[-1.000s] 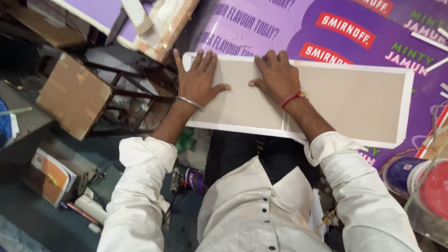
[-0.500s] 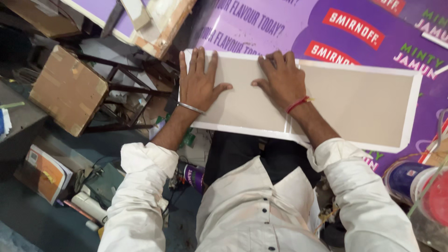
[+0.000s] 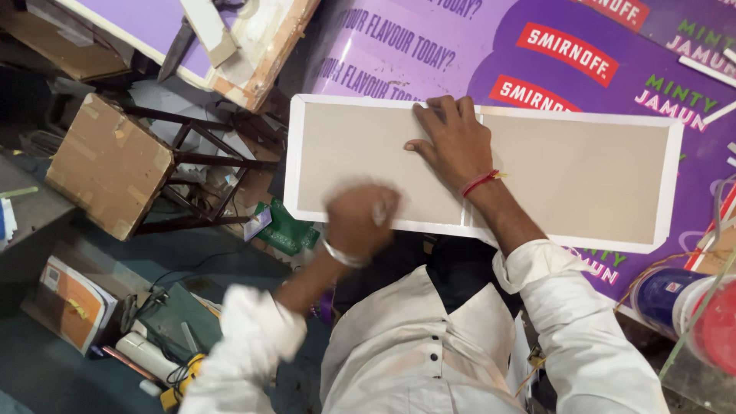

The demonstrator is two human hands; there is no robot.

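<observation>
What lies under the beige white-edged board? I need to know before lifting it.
A purple printed banner shows beyond the board. The right hand presses on top. What lies beneath its middle is hidden.

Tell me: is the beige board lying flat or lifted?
Flat. The board lies on the purple banner with the right hand spread on it.

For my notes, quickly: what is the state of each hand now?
Left hand: blurred fist over the board; holding anything, cannot tell.
Right hand: open, flat on the board.
</observation>
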